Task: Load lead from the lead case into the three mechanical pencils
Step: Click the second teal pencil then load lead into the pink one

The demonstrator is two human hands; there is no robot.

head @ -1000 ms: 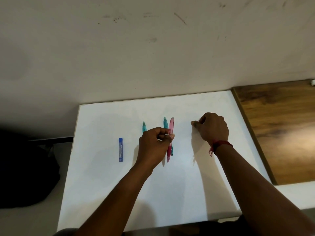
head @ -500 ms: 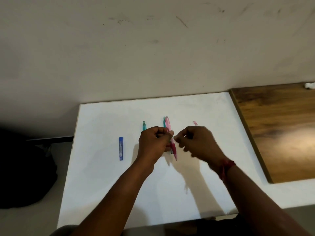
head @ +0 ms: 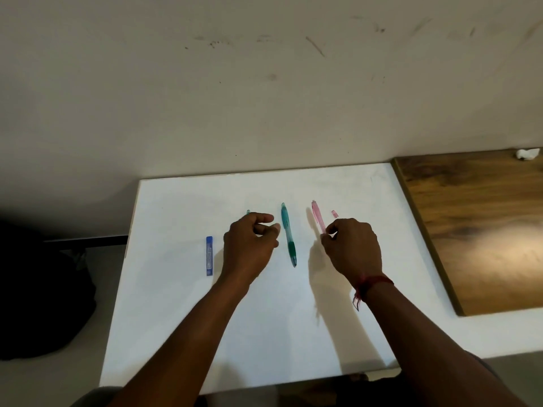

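A pink mechanical pencil [head: 316,214] stands tilted over the white table [head: 264,318]. My right hand [head: 351,248] pinches its lower end. Its small pink cap [head: 334,213] lies on the table just to the right. A teal pencil [head: 289,235] lies flat between my hands. Only the tip of a second teal pencil [head: 248,212] shows above my left hand [head: 249,239], which hovers over it with loosely curled fingers and nothing visible in them. The blue lead case [head: 209,255] lies left of that hand.
A wooden board [head: 476,230] adjoins the table on the right, with a crumpled white scrap [head: 527,153] at its far corner. A wall rises behind the table. A dark bag [head: 38,298] sits on the floor to the left.
The pink pencil passed from my left hand to my right hand and moved right, away from the middle teal pencil. My left hand let go and drew back left.
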